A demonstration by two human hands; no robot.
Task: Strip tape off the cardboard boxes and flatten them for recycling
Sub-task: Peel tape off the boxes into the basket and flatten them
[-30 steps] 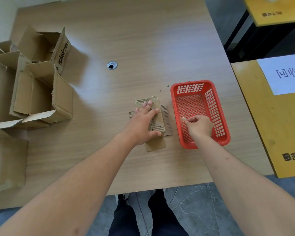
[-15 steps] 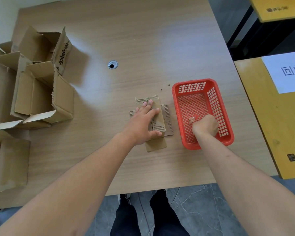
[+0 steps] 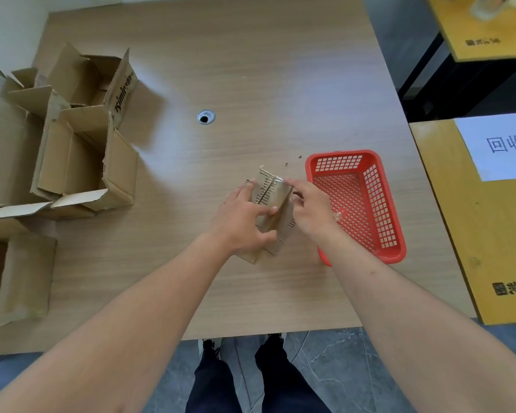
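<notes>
A small flattened cardboard box [image 3: 273, 204] lies near the middle of the wooden counter [image 3: 251, 70], just left of a red plastic basket [image 3: 379, 204]. The left hand [image 3: 243, 223] grips the box from the left, thumb curled over its near edge and fingers [image 3: 262, 210] bent across its top face, so that the piece is tilted up from the counter. The right hand [image 3: 310, 210] reaches in from the right, its fingers pinching at a strip of clear tape [image 3: 279, 181] at the far edge of the box; how firmly the tape is caught is hard to tell. A crumpled bit of clear tape [image 3: 338, 215] lies inside the basket. Along the left edge of the counter stand several open cardboard boxes [image 3: 81, 156], flaps up, touching one another. A round cable hole [image 3: 206, 117] sits well apart behind the hands. To the right stands a yellow table [image 3: 489, 234] bearing a white printed sheet [image 3: 501, 144].
</notes>
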